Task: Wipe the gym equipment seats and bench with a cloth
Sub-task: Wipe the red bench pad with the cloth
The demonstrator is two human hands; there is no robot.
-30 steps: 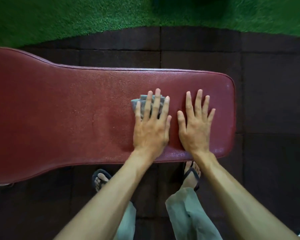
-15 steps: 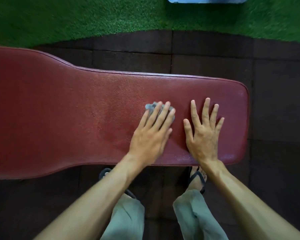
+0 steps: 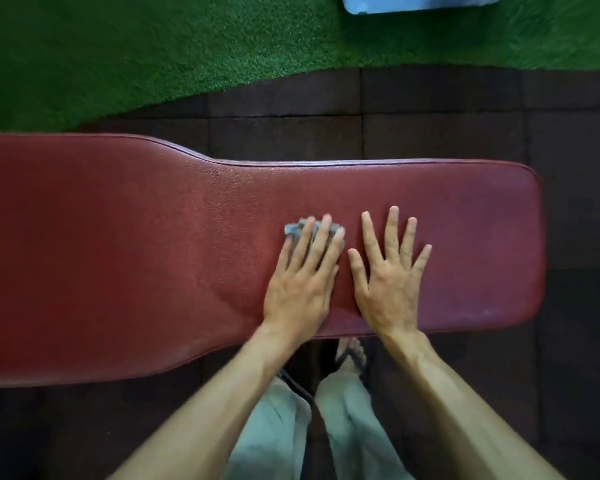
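Left hand (image 3: 300,289) flat on red table (image 3: 118,254), straight fingers pressing grey cloth (image 3: 297,230) to padding; grip wide, nothing clutched. Cloth mid-pad, mostly under fingertips. Right hand (image 3: 390,289) just beside, palm down, fingers spread, grip wide, bare vinyl beneath.

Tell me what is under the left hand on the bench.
A grey cloth lies under the left hand, pressed flat onto the red bench. Only its far edge shows past the fingertips; the rest is covered by the hand.
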